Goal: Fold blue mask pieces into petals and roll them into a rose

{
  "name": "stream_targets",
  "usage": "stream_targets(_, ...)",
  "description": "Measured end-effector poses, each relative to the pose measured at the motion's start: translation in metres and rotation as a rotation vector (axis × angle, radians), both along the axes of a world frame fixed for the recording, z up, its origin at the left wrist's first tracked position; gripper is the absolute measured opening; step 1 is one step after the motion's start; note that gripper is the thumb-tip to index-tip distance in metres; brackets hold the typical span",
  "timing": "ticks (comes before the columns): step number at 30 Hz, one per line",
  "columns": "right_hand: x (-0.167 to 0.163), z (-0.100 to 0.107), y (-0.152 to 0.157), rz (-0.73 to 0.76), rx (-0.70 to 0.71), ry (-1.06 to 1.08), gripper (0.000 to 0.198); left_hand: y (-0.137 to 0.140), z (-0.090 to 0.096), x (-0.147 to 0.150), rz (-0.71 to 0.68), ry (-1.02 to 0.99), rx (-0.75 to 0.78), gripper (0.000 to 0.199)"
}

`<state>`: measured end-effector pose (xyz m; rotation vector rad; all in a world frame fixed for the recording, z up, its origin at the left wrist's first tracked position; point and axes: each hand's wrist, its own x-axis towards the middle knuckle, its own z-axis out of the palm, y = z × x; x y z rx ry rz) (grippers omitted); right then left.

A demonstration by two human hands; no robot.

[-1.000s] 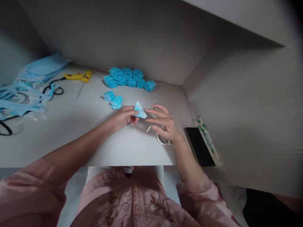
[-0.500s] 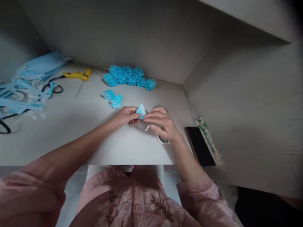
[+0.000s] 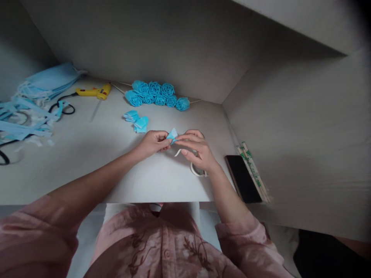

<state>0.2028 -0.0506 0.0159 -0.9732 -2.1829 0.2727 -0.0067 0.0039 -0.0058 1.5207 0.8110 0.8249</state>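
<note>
Left hand [image 3: 155,141] pinching a folded blue piece [image 3: 172,133] between thumb and fingers, above the surface [image 3: 156,177]. Right hand [image 3: 198,148] meets the piece's right side; whether it grips cannot be told. A pale strip [image 3: 177,153] shows at its thumb. Beyond: blue flowers [image 3: 154,89].

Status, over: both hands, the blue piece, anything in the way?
Left hand pinching folded blue piece. Right hand at its edge, thumb apart. Closest clutter: white strip by right thumb, white ring partly hidden behind right hand.
</note>
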Motion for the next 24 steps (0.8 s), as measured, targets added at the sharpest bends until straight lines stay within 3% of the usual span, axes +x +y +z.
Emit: stream_targets(24,-0.0026,-0.0042,0.0022,0.032,0.008,0.117,0.026,-0.0006,-0.0041,-0.0015,-0.08,-0.012,-0.001,0.029)
